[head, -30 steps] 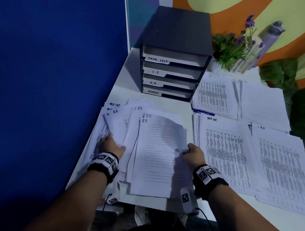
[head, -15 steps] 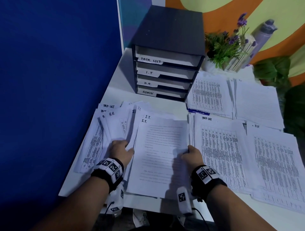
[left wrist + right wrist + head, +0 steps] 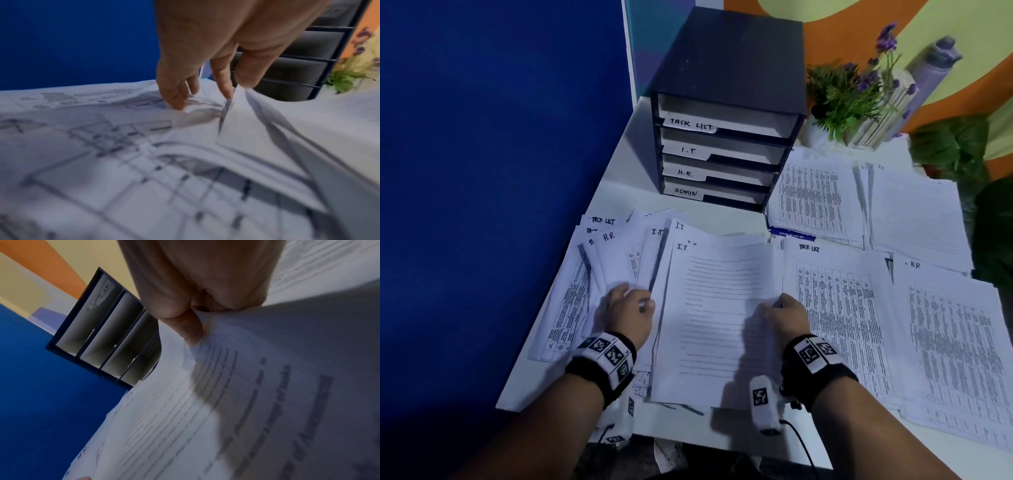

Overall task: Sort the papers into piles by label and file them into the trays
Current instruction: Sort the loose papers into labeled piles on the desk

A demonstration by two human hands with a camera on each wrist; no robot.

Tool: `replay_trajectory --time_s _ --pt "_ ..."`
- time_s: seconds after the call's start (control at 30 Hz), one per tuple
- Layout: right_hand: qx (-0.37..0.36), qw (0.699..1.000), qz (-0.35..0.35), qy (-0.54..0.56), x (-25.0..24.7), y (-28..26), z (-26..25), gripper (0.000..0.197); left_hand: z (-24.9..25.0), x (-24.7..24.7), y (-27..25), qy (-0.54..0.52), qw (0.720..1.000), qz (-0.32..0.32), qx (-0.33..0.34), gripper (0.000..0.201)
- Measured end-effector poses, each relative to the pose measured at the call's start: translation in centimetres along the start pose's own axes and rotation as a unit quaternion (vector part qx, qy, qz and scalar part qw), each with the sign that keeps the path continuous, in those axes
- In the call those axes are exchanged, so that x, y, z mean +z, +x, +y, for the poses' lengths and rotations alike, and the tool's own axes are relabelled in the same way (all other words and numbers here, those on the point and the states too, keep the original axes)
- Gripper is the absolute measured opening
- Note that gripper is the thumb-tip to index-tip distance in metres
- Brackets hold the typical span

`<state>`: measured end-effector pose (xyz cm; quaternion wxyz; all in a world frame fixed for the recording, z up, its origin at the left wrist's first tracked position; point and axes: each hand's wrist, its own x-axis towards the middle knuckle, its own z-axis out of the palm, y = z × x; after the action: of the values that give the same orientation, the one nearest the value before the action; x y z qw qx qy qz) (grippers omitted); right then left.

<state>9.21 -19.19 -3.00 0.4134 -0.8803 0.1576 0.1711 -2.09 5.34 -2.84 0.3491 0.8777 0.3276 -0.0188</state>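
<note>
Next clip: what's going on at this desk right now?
A person is sorting labelled papers. The right hand pinches the right edge of the top I.T. sheet; the left hand rests its fingers on the fanned mixed stack beside it. Sorted piles, including TASK LIST and H.R., lie to the right. The tray unit stands behind; no papers show in its trays.

I see thin matt printed paper in the I.T. sheets (image 3: 715, 318), creasing easily; the tray unit (image 3: 729, 102) looks like matt dark plastic (labels are paper strips), standing on a smooth white table (image 3: 619, 178).
</note>
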Motion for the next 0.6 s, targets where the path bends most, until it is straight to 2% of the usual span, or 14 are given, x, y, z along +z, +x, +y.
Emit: replay_trajectory --time_s 0.07,0.17,0.23,0.33,0.47,0.6 --pt "0.001 0.999 -0.006 -0.043 0.1 0.0 0.0 0.031 0.3 0.1 0.6 0.008 0.999 -0.004 -0.043 0.031" --pt "0.005 0.999 -0.026 -0.047 0.6 -0.1 0.4 0.029 0.4 -0.1 1.4 -0.009 0.993 -0.019 -0.113 0.039" --pt "-0.003 0.999 -0.031 -0.034 0.8 -0.2 0.5 0.029 0.3 -0.3 1.9 -0.034 0.989 -0.042 -0.136 0.027" --pt "-0.027 0.999 -0.030 0.015 0.4 -0.2 0.3 0.032 -0.1 -0.5 2.0 -0.106 0.983 -0.082 -0.123 0.008" --pt "-0.045 0.995 -0.030 0.078 -0.2 0.5 0.0 0.036 -1.1 -1.1 1.2 -0.299 0.946 -0.044 -0.118 0.018" --pt "-0.030 0.977 -0.086 0.195 -0.1 0.9 0.0 0.015 -2.6 -1.8 1.0 -0.327 0.940 -0.009 -0.101 0.011"
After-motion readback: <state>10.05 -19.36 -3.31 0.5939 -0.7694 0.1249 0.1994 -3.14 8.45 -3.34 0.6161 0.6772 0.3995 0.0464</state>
